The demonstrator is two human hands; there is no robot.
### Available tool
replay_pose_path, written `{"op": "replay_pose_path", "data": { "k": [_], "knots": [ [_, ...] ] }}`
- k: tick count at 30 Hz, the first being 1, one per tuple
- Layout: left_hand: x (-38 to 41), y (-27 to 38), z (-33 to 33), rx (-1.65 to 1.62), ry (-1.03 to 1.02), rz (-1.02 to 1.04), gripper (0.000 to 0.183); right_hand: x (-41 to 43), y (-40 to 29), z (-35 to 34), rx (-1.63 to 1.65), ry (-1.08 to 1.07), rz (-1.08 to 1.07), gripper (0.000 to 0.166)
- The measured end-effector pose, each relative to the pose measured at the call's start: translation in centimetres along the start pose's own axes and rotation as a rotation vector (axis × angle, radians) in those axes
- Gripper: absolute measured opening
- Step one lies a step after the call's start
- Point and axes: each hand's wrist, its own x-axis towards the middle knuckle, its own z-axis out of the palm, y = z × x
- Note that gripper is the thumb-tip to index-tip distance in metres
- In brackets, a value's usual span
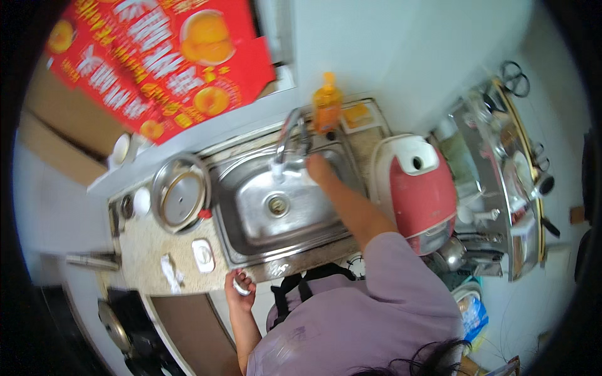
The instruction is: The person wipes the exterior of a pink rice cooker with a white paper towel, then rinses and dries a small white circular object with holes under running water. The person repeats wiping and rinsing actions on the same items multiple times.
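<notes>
My right hand (318, 165) reaches over the far side of the stainless steel sink (254, 230), beside the faucet (286, 134); its fingers are blurred, and whether they touch the faucet handle cannot be told. Below the spout the basin shows a round drain (277, 205). My left hand (241, 285) is curled around a small white object (241, 286) at the counter's front edge. Near it on the counter lie a white dish with a white item (203, 256) and a crumpled white cloth or tissue (172, 273).
Left of the sink sits a metal pot (157, 188) with a lid in it. An orange bottle (327, 105) stands behind the sink. A red and white rice cooker (423, 197) is at the right, beside a dish rack (508, 197). A red printed carton (164, 56) fills the upper left.
</notes>
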Motion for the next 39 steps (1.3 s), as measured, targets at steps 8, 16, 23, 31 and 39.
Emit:
{"op": "replay_pose_path", "data": {
  "k": [8,16,23,31,39],
  "knots": [
    [-0.3,-0.3,2.5,0.03,0.015,0.031,0.013,-1.9,-3.3,-2.0,-0.098,-0.082,0.129,0.019],
    [0.2,-0.2,4.7,0.046,0.007,-0.01,0.012,-3.2,-4.9,-1.7,-0.003,0.0,0.277,0.028],
    [-0.3,-0.5,4.1,0.068,0.083,0.022,0.013,-6.4,-4.9,3.4,1.249,-0.277,0.602,0.041],
    [-0.9,0.3,4.5,0.016,0.063,0.038,0.015,-7.0,-8.4,1.9,1.547,-0.715,0.698,0.032],
    [-1.2,-0.2,3.7,0.029,0.078,0.042,0.015,-6.1,-6.0,5.8,1.229,-0.705,0.501,0.023]
  ]
}}
